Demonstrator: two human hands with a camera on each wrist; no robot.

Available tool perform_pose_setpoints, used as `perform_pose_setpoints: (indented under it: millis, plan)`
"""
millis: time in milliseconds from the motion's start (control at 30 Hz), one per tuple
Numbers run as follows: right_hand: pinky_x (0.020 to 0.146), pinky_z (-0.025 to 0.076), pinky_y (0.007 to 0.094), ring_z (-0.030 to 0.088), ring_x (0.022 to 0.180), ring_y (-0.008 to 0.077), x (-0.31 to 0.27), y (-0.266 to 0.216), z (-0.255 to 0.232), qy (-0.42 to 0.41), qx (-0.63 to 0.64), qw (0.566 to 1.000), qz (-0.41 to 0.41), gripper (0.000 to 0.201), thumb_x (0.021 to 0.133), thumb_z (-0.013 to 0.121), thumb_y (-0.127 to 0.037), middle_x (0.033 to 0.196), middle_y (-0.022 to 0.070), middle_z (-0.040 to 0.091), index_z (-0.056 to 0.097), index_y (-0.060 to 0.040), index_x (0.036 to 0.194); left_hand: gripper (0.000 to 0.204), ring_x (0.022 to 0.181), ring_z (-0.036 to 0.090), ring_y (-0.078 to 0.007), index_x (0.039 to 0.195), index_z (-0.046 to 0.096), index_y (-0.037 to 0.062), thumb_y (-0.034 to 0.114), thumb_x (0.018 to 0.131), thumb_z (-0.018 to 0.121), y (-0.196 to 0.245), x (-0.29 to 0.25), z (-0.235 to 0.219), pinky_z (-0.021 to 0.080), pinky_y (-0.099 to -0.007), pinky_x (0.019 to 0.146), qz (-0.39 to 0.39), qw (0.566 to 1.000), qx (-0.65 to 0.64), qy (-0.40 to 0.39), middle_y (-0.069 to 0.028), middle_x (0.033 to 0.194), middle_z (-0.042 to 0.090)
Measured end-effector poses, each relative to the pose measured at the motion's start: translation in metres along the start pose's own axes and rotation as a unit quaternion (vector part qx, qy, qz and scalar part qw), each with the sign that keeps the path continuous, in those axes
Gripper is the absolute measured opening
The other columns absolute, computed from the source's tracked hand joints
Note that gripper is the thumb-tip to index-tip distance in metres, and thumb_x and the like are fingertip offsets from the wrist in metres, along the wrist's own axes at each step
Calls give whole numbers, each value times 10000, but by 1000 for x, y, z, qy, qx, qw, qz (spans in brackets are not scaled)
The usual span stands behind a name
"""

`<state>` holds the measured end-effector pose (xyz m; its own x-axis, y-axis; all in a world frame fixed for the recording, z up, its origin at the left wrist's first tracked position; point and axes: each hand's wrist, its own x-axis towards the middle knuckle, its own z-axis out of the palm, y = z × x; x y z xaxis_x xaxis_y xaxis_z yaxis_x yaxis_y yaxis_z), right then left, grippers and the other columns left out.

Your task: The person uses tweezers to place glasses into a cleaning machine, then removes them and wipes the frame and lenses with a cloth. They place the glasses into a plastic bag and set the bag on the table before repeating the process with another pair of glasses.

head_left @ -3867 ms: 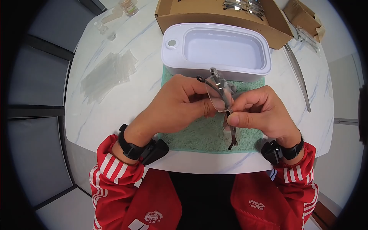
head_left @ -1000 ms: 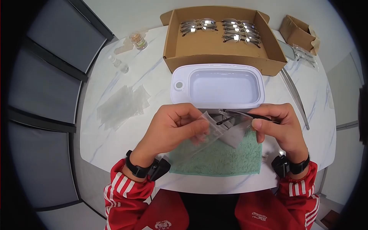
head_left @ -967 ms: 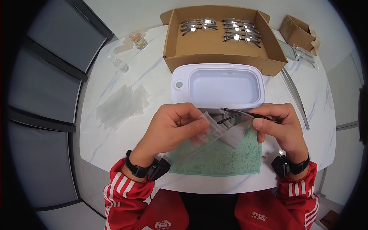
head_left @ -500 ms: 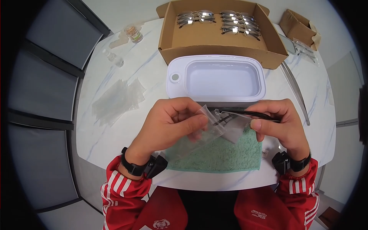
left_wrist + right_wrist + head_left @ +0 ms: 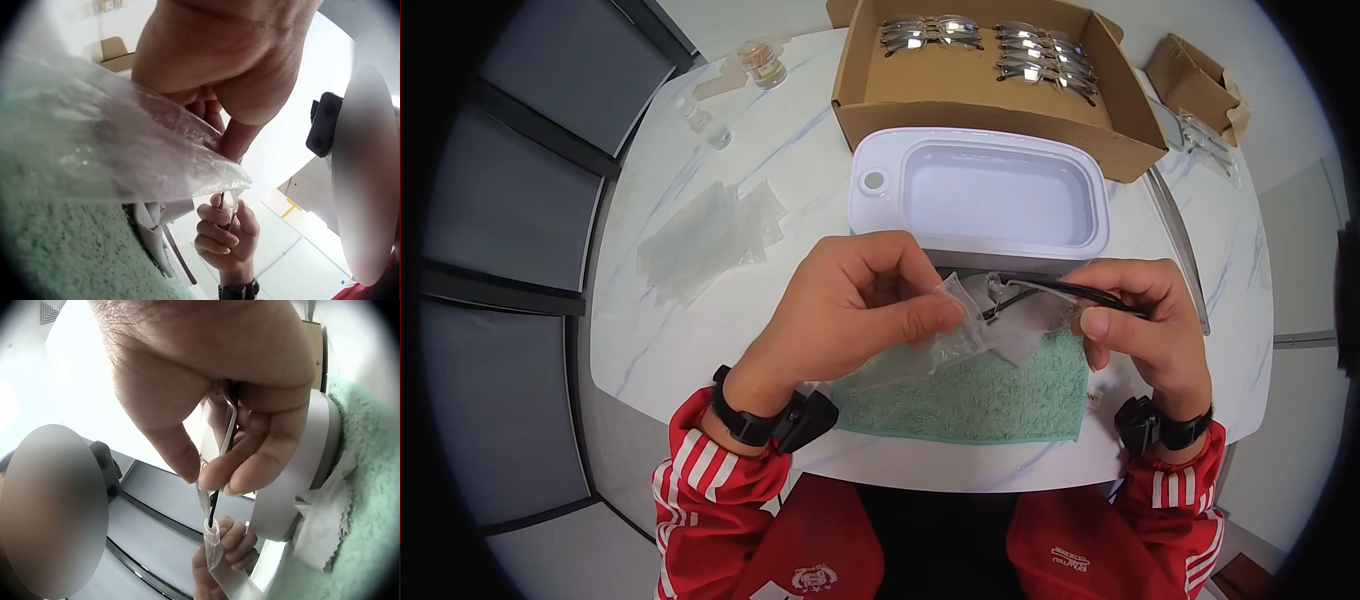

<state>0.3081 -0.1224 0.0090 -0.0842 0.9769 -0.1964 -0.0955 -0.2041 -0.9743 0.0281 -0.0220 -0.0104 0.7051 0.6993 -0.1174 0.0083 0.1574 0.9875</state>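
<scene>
The left hand (image 5: 860, 305) pinches a clear plastic bag (image 5: 920, 362) near its mouth, between thumb and fingers. From the right, the right hand (image 5: 1145, 315) holds folded eyeglasses (image 5: 1090, 290) with dark temples, their far end pointing at the bag. In the right wrist view, a dark temple tip (image 5: 212, 519) meets the mouth of the bag (image 5: 215, 544); how far in it reaches I cannot tell. The left wrist view has the bag (image 5: 125, 150) spread below the left hand (image 5: 219, 69). A grey cloth (image 5: 1018, 342) lies under the glasses on a green towel (image 5: 975, 405).
A white basin (image 5: 878, 222) stands behind the hands, with a cardboard box (image 5: 1000, 118) of several glasses beyond. Flat clear bags (image 5: 705, 240) lie at left, near a small bottle (image 5: 705, 125) and a jar (image 5: 762, 65). A curved metal strip (image 5: 1178, 235) lies at right.
Both hands were on the glasses earlier; the left hand has since let go and gripped a bag. Over the last second the temple tip has come slightly closer to the bag's mouth.
</scene>
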Motion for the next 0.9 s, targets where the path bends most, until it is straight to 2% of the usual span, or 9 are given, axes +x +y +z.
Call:
perform_pose_setpoints:
  millis: [200,367,433,567,667,733,900]
  plan:
    - [552,473,214,609,612,79,0,0,2,-25,-49,998,12,279,850,782,-48,793,50,710,739,21,1117,157,734,649,-88,926,669,-3,79,877,794,2,0,2,529,-229,689,-15,1000,-2,-3,-52,858,707]
    - [549,467,212,601,608,66,1,-1,5,-21,-66,997,44,276,835,802,-52,772,34,700,747,10,1098,186,773,668,-96,1002,703,-7,81,869,799,6,0,7,529,-226,714,-40,997,68,-3,-42,871,718]
    - [600,483,200,612,672,55,0,0,4,-45,-91,993,54,279,828,812,-61,808,20,701,750,0,1093,190,782,671,-96,1011,709,-9,81,869,798,7,-1,8,527,-225,722,-46,994,103,-10,-41,876,721]
    - [574,494,211,625,649,75,1,7,6,-46,-108,993,24,341,802,812,-14,854,32,682,730,15,1132,184,798,675,-94,1022,718,-14,73,876,786,10,-2,13,524,-227,732,-55,985,166,-10,-35,875,724]
    - [581,493,206,621,643,69,1,9,7,-43,-124,991,-9,344,806,816,-25,850,30,681,724,12,1135,192,791,675,-95,1030,717,-21,70,876,785,8,-3,13,524,-227,725,-50,985,163,-8,-36,866,721]
    - [657,487,187,624,763,54,1,4,9,-39,-103,994,-2,295,836,811,-76,883,12,701,730,-7,1112,199,787,675,-96,1037,715,-26,69,876,784,6,-3,12,525,-226,720,-66,988,139,-8,-41,868,722]
    - [574,484,198,621,681,61,-1,-5,12,-49,-90,992,71,268,852,782,-56,922,39,704,694,29,1090,214,772,671,-94,1057,708,-38,62,881,776,10,-4,14,527,-225,707,-119,987,101,-35,-50,869,722]
